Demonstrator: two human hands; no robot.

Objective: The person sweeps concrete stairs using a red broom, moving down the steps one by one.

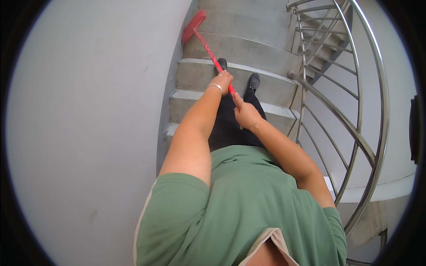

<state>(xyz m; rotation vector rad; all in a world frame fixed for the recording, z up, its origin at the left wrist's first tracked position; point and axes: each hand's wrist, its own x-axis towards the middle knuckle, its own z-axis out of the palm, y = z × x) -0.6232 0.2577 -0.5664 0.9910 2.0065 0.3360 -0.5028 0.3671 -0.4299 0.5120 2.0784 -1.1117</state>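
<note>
A red push-type broom (208, 49) slants away from me, its handle crossing my legs. Around the middle of the handle my left hand (222, 81) is closed, a silver bangle on that wrist. Nearer my body, my right hand (248, 114) grips the handle close to its end, thumb laid along it. The red broom head (194, 26) rests at the left side of a concrete step, against the foot of the wall. Its bristles cannot be made out clearly.
Concrete stairs (239, 48) with pale edges run down ahead of me. A grey-white wall (93, 116) rises on the left. On the right curves a metal railing (382, 99) with several bars. My black shoes (254, 82) stand on the steps.
</note>
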